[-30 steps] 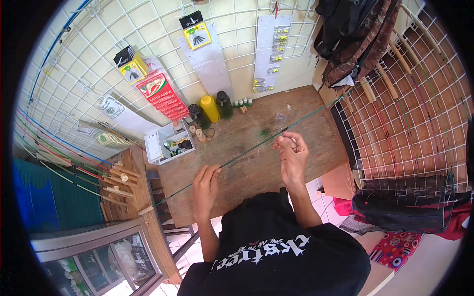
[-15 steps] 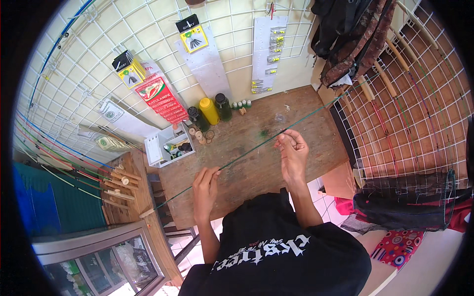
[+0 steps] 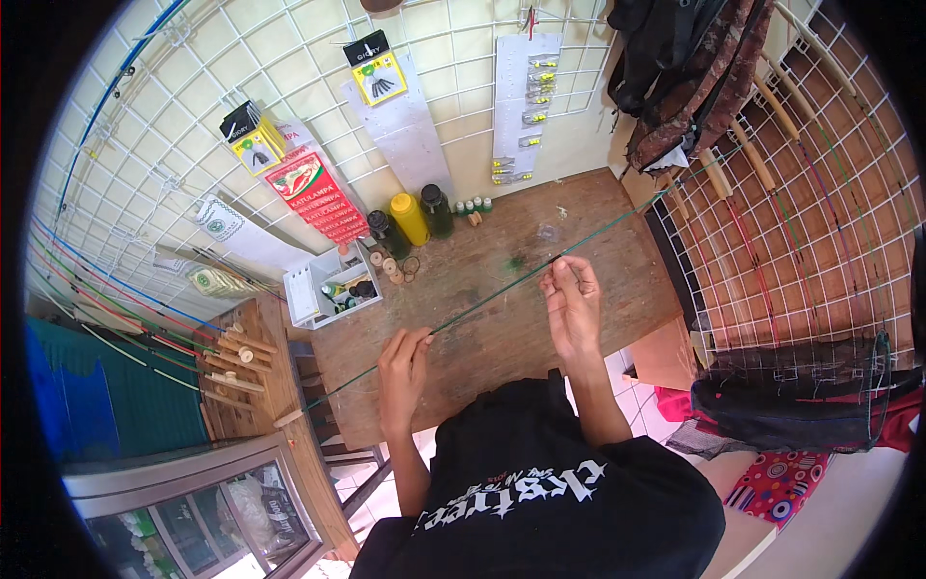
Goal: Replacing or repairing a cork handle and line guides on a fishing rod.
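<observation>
A thin green fishing rod runs slantwise over the wooden table, from a pale grip at the lower left up toward the right-hand rack. My left hand is closed on the rod left of the middle, thumb and fingers pinching it. Farther right, my right hand has its thumb and forefinger pinched at a dark band on the rod, the other fingers curled loosely. Anything small between those right fingertips is too fine to make out.
On the wooden table stand a white box of small items, dark bottles and a yellow bottle. Wire racks with rods and packets line the walls. A camouflage bag hangs at upper right; cork-handled rods lie left.
My right hand has turned slightly at the rod, its lower fingers shifting toward the palm's left side. My left hand and the rod stay nearly in place.
</observation>
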Available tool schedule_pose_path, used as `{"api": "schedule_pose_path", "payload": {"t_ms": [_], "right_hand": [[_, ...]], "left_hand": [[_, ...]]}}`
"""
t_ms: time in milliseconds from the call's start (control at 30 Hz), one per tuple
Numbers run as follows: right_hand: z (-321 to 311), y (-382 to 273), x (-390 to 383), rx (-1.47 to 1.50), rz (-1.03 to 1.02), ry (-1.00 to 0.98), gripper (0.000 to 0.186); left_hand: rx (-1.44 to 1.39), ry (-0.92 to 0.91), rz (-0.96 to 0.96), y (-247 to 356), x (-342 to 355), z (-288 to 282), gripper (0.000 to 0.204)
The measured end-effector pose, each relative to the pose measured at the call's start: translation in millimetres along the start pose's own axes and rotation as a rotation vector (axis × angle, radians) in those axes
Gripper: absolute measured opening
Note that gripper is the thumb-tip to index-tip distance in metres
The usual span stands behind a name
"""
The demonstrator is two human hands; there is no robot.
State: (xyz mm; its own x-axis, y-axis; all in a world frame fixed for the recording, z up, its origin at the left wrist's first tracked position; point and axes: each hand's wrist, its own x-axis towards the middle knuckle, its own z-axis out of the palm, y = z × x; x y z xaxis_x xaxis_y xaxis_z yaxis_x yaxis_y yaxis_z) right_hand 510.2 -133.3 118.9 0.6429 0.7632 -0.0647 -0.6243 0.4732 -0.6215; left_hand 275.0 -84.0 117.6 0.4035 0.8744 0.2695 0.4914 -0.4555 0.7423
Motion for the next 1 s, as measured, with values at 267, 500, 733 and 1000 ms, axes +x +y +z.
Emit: {"api": "schedule_pose_path", "payload": {"t_ms": [267, 500, 733, 1000], "right_hand": [[-1.1, -4.4, 1.1, 0.032, 0.066, -0.005, 0.005], [-11.5, -26.1, 21.1, 0.0, -0.019, 0.029, 0.008], [-17.2, -61.6, 51.7, -0.075, -0.124, 0.096, 0.012], [-20.0, -94.2, 76.1, -0.05, -0.183, 0.142, 0.009]], "left_hand": [[-0.009, -0.007, -0.002, 0.6, -0.2, 0.4, 0.01], [0.007, -0.033, -0.021, 3.6, 0.1, 1.3, 0.01], [-0.026, -0.046, -0.023, -1.5, 0.0, 8.0, 0.009], [-0.035, -0.049, -0.096, -11.9, -5.5, 21.2, 0.009]]}}
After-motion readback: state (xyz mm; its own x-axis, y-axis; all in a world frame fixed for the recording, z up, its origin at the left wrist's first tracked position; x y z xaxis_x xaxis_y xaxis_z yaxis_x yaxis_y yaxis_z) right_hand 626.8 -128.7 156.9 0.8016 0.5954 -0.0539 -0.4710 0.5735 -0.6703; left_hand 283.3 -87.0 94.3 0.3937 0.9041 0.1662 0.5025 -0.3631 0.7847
